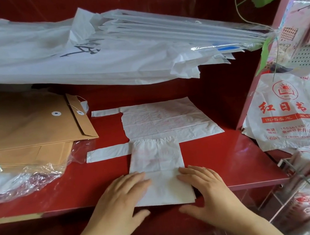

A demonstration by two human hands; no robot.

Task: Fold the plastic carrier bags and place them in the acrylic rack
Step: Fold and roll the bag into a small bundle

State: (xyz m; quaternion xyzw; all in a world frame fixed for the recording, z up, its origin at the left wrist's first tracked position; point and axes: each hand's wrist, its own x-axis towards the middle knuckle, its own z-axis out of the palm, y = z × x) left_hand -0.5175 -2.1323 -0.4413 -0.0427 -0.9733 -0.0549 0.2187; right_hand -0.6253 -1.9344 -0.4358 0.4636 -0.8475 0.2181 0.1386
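Both hands lie flat with fingers straight, left hand (119,198) and right hand (205,186) pressing the sides of a folded white carrier bag (162,178) at the worktop's (226,163) front edge. Its far end overlaps a flat carrier bag (166,119) mid-worktop. The acrylic rack (293,165), holding folded bags, stands beyond the right front corner.

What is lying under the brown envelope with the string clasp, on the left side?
More brown envelopes lie stacked beneath the top envelope, partly inside clear plastic wrap. How many there are, and anything deeper in the stack, is covered.
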